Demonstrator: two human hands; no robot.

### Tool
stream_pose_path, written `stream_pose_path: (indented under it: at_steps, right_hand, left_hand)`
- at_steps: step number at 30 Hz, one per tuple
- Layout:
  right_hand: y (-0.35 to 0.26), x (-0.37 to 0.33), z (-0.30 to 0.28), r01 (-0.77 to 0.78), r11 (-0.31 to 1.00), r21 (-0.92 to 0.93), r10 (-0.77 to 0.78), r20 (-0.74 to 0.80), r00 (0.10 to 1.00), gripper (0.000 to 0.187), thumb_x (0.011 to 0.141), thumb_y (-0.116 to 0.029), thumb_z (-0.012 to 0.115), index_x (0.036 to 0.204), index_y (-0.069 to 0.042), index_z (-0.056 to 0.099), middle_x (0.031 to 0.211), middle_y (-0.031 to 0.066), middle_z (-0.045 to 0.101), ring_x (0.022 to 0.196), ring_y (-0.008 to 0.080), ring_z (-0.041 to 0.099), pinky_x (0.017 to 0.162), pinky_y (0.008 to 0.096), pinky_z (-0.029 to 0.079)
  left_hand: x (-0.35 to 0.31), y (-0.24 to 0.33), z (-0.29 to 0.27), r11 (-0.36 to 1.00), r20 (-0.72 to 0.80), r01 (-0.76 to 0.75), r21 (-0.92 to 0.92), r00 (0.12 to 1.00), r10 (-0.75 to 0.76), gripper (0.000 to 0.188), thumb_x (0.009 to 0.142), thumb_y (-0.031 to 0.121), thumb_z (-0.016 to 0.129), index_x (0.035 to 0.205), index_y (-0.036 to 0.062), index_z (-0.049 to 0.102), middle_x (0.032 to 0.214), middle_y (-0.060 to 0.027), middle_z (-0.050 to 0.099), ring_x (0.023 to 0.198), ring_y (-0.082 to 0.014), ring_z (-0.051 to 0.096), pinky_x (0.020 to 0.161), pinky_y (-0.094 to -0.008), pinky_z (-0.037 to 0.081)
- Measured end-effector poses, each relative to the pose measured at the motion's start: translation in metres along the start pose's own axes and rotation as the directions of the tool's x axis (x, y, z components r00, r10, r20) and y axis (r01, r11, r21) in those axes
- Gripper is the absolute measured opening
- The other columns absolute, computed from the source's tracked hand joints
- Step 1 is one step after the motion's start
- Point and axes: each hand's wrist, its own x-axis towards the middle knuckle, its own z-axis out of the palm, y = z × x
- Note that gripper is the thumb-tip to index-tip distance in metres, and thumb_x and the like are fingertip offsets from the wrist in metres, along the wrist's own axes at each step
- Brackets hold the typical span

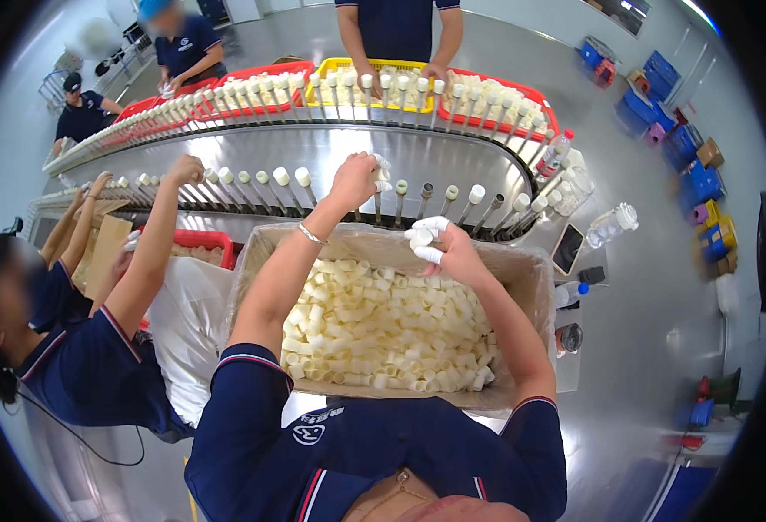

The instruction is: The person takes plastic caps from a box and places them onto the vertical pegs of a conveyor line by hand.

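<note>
Over the near row of upright metal posts, my left hand (357,180) is closed on a white plastic cap at the top of one post. White covers wrap its fingertips, and they partly hide that cap. Lower and to the right, my right hand (451,250) pinches another white cap (421,237) between covered fingertips, just above the box rim. Below both hands stands a lined cardboard box (522,300) with a heap of loose cream-white caps (383,326). Some nearby posts carry a cap (477,193); a dark post (426,198) beside my left hand has a bare top.
The posts ride a looping conveyor around a metal table (313,150). Red bins (546,104) and a yellow basket (348,65) line its far side. Co-workers reach in at left and across. A phone (567,249), bottles (613,224) and a jar (568,338) sit at right.
</note>
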Motion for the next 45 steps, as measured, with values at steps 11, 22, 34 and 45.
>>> stream_pose_path:
  at_steps: [11,22,34,45]
  right_hand:
    - [-0.012,0.042,-0.045,0.117,0.696,-0.708,-0.488,-0.348,0.801,0.035,0.081,-0.018,0.069,0.109,-0.004,0.054,0.093,0.0135,0.068,0.080,0.0274,0.066,0.070,0.0370,0.050]
    - [-0.006,0.053,-0.080,-0.411,0.364,-0.836,-0.305,-0.524,0.795,0.039,0.078,-0.031,0.071,0.095,-0.003,0.051,0.082,0.0172,0.066,0.080,0.0375,0.064,0.066,0.0471,0.049]
    - [0.087,-0.042,-0.039,0.220,0.102,-0.970,-0.527,0.135,0.839,0.015,0.067,-0.017,0.067,0.080,-0.010,0.064,0.076,0.0082,0.059,0.068,0.0258,0.061,0.052,0.0357,0.048]
    - [0.167,-0.040,-0.031,-0.122,0.020,-0.992,0.175,-0.117,0.978,0.022,0.077,-0.001,0.054,0.096,-0.001,0.065,0.109,0.0196,0.057,0.097,0.0329,0.059,0.078,0.0378,0.052]
  left_hand:
    - [0.001,0.029,0.026,0.991,0.023,-0.034,0.126,0.999,0.031,0.027,0.064,0.008,0.071,0.088,0.0056,0.061,0.079,-0.0089,0.064,0.088,-0.0273,0.061,0.107,-0.0547,0.025]
    - [0.056,0.105,0.077,0.755,0.385,-0.405,0.516,0.897,0.218,0.022,0.065,0.014,0.071,0.087,0.0121,0.068,0.087,-0.0040,0.065,0.099,-0.0244,0.055,0.104,-0.0624,0.024]
    - [-0.149,0.072,0.103,0.782,0.069,-0.607,-0.140,0.782,0.620,0.052,0.070,0.006,0.064,0.122,0.0079,0.055,0.121,-0.0115,0.052,0.103,-0.0302,0.051,0.089,-0.0423,0.045]
    - [-0.180,0.046,0.198,0.917,0.568,-0.379,0.122,0.784,0.249,0.023,0.069,0.005,0.062,0.092,0.0025,0.063,0.098,-0.0141,0.059,0.098,-0.0319,0.056,0.081,-0.0378,0.050]
